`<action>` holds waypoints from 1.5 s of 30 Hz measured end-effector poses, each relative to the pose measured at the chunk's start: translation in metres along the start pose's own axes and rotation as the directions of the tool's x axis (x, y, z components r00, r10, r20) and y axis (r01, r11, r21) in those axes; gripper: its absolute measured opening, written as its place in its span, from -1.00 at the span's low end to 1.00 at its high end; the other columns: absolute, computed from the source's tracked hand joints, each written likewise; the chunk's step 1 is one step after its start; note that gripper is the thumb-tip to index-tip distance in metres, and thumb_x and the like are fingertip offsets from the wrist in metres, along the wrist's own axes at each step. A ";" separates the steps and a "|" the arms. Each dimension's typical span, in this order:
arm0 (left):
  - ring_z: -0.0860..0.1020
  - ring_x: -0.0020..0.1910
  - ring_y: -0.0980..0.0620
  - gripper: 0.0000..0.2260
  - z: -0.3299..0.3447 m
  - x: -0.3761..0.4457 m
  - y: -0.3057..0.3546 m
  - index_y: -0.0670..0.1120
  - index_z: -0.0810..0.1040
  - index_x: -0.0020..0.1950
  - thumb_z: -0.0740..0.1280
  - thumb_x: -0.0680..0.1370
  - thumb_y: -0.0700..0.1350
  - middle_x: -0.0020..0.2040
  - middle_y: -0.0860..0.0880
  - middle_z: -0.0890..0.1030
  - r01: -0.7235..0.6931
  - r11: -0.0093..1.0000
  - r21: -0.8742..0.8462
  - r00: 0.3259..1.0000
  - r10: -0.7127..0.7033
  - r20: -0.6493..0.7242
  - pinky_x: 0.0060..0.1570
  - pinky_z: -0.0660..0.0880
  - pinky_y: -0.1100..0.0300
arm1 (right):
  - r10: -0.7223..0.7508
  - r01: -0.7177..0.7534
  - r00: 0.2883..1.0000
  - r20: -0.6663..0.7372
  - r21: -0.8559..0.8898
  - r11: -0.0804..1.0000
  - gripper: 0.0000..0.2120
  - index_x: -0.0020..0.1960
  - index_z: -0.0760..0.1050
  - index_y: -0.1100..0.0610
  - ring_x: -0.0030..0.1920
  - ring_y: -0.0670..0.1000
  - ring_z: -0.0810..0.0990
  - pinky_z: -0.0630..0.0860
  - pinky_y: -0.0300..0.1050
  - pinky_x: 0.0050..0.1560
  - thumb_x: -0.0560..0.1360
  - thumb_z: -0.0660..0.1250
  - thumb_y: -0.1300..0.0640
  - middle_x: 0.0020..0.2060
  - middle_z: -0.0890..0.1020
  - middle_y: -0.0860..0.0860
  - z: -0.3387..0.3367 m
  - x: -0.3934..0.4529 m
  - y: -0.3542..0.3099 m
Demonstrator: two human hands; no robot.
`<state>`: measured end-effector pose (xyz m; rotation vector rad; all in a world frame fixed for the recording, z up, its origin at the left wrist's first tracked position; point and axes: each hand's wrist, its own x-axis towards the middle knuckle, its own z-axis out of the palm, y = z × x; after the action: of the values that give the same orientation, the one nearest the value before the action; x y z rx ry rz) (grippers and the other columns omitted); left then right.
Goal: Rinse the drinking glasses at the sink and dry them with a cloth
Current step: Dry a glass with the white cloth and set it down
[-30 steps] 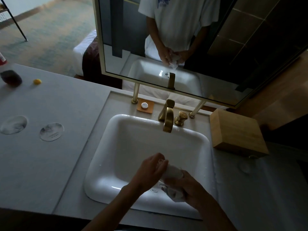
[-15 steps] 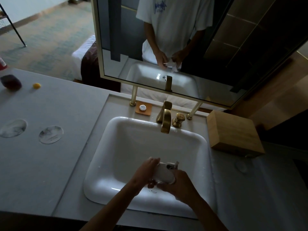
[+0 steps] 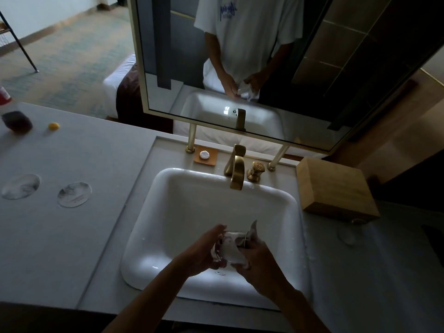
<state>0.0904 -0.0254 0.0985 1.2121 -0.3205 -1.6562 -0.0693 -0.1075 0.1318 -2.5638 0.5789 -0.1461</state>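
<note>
Over the front of the white sink I hold a clear drinking glass between both hands. My left hand grips the glass from the left side. A white cloth is bunched against the right of the glass, one corner sticking up, and my right hand grips it from below and behind. Most of the cloth is hidden by my fingers. The gold faucet behind shows no water running.
Two round coasters lie on the grey counter at left. A dark cup and a small yellow object sit at far left. A wooden box stands right of the sink, a soap dish behind it, a mirror above.
The glass has turned in my hands and now shows more of its clear side. The cloth has shifted from wrapping the glass to its right side. Both hands stay over the sink front.
</note>
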 end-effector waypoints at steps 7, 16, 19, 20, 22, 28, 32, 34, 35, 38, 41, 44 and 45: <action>0.52 -0.17 -0.03 -0.70 0.012 0.000 -0.009 -0.15 0.48 0.30 0.21 0.66 -0.01 0.11 -0.21 0.55 -0.111 0.794 0.598 0.956 0.250 -0.155 -0.42 0.41 0.22 | 0.414 -0.483 0.875 0.249 0.481 0.732 -0.59 0.18 0.59 0.14 -0.35 -0.08 0.62 0.46 -0.38 -0.43 0.35 0.54 0.20 -0.14 0.65 0.11 -0.006 -0.003 -0.004; 0.53 -0.40 0.03 -0.63 0.008 -0.003 -0.007 -0.08 0.52 0.07 0.22 0.61 0.23 -0.10 -0.19 0.58 -0.254 0.882 0.398 0.941 0.321 -0.109 -0.53 0.44 0.21 | 0.470 -0.521 0.848 0.244 0.543 0.659 -0.75 0.01 0.63 0.15 -0.50 -0.18 0.50 0.39 -0.30 -0.52 0.35 0.54 0.22 -0.40 0.57 -0.05 -0.009 -0.008 -0.012; 0.52 -0.38 0.01 -0.46 0.003 -0.005 -0.004 -0.14 0.51 0.25 0.14 0.58 0.29 0.00 -0.28 0.61 -0.116 0.972 0.203 0.993 0.116 0.010 -0.55 0.41 0.26 | 0.270 -0.290 0.957 0.108 0.415 0.862 -0.74 0.05 0.64 0.15 -0.28 -0.25 0.61 0.48 -0.44 -0.31 0.36 0.52 0.21 -0.23 0.61 -0.22 -0.008 -0.011 -0.005; 0.51 -0.38 0.01 -0.47 0.001 -0.006 -0.004 -0.13 0.52 0.28 0.11 0.61 0.27 -0.04 -0.24 0.62 -0.082 0.986 0.146 0.996 0.074 0.059 -0.54 0.39 0.27 | 0.184 -0.204 0.979 0.089 0.374 0.905 -0.76 0.05 0.64 0.15 -0.21 -0.32 0.60 0.47 -0.49 -0.25 0.38 0.50 0.22 -0.14 0.58 -0.28 -0.009 -0.012 -0.002; 0.51 -0.38 0.02 -0.51 -0.003 -0.006 -0.008 -0.12 0.53 0.29 0.10 0.63 0.22 -0.09 -0.18 0.62 -0.045 0.992 0.117 0.996 0.036 0.084 -0.53 0.35 0.27 | 0.089 -0.115 0.991 0.104 0.281 0.953 -0.69 0.14 0.62 0.16 -0.09 -0.36 0.57 0.47 -0.55 -0.10 0.41 0.48 0.21 0.02 0.52 -0.30 -0.010 -0.011 0.002; 0.50 -0.28 -0.08 -0.47 0.012 0.006 -0.017 -0.25 0.51 0.06 0.20 0.48 0.23 -0.14 -0.17 0.53 -0.264 0.901 0.344 0.930 0.332 -0.156 -0.37 0.38 0.08 | 0.400 -0.490 0.872 0.283 0.536 0.687 -0.59 0.07 0.61 0.09 -0.38 -0.02 0.55 0.48 -0.19 -0.48 0.25 0.60 0.10 -0.29 0.63 -0.06 -0.016 -0.008 -0.007; 0.46 -0.41 0.06 -0.72 0.013 0.003 -0.012 -0.09 0.51 -0.13 0.21 0.56 0.11 -0.33 0.03 0.51 -0.345 0.792 0.504 0.892 0.443 -0.085 -0.49 0.39 0.22 | 0.422 -0.563 0.798 0.431 0.784 0.262 -0.79 -0.10 0.65 0.22 -0.49 0.02 0.47 0.41 -0.20 -0.46 0.28 0.56 0.28 -0.43 0.56 0.12 -0.019 -0.013 -0.008; 0.47 -0.44 0.07 -0.74 0.008 0.003 -0.010 -0.11 0.52 -0.05 0.21 0.64 0.06 -0.26 -0.01 0.52 -0.299 0.846 0.442 0.930 0.362 -0.065 -0.57 0.36 0.28 | 0.434 -0.562 0.809 0.396 0.737 0.376 -0.77 -0.07 0.64 0.17 -0.55 -0.01 0.44 0.36 -0.22 -0.53 0.31 0.56 0.18 -0.45 0.56 0.10 -0.018 -0.014 -0.011; 0.49 -0.41 0.06 -0.71 0.006 0.003 -0.009 -0.15 0.53 0.04 0.20 0.66 0.06 -0.19 -0.08 0.54 -0.239 0.901 0.363 0.960 0.275 -0.050 -0.57 0.36 0.29 | 0.445 -0.549 0.827 0.345 0.666 0.505 -0.72 0.00 0.63 0.13 -0.52 -0.02 0.47 0.39 -0.19 -0.54 0.32 0.56 0.12 -0.42 0.59 0.06 -0.017 -0.013 -0.013; 0.50 -0.39 0.01 -0.48 -0.003 -0.004 -0.003 -0.25 0.51 0.26 0.20 0.61 0.20 -0.12 -0.19 0.57 0.024 0.987 0.161 0.999 -0.031 0.037 -0.48 0.36 0.26 | 0.340 -0.380 0.924 0.173 0.335 0.862 -0.52 0.25 0.55 0.10 -0.11 -0.14 0.64 0.61 -0.28 -0.12 0.36 0.53 0.07 -0.02 0.69 -0.02 -0.010 -0.011 -0.010; 0.46 -0.42 -0.01 -0.42 -0.005 -0.005 -0.006 -0.28 0.51 0.28 0.26 0.56 0.22 -0.14 -0.21 0.55 0.121 0.989 0.090 0.992 -0.124 0.033 -0.48 0.34 0.23 | 0.164 -0.192 0.975 0.151 0.196 0.962 -0.48 0.36 0.48 0.12 0.14 -0.19 0.51 0.39 -0.56 0.13 0.43 0.47 0.08 0.21 0.48 -0.14 -0.009 -0.008 -0.010; 0.42 -0.39 0.01 -0.53 0.002 -0.002 -0.015 -0.17 0.48 0.32 0.23 0.59 0.17 -0.05 -0.21 0.50 0.060 0.997 0.054 0.995 -0.055 -0.086 -0.47 0.30 0.24 | 0.283 -0.324 0.942 0.178 0.277 0.905 -0.56 0.22 0.59 0.14 -0.06 -0.08 0.63 0.47 -0.50 -0.18 0.36 0.51 0.13 -0.05 0.58 -0.12 -0.006 -0.007 -0.015; 0.43 -0.40 0.03 -0.58 0.006 -0.001 -0.018 -0.12 0.47 0.30 0.21 0.61 0.15 -0.03 -0.20 0.49 0.020 0.995 0.094 0.991 -0.007 -0.131 -0.49 0.29 0.25 | 0.400 -0.454 0.891 0.216 0.369 0.811 -0.59 0.13 0.61 0.15 -0.22 -0.05 0.64 0.47 -0.40 -0.35 0.29 0.54 0.15 -0.19 0.63 -0.07 -0.006 -0.006 -0.017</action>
<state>0.0756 -0.0183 0.0894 1.3894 -0.3129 -1.5791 -0.0695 -0.0942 0.1454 -1.9612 0.9506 0.0525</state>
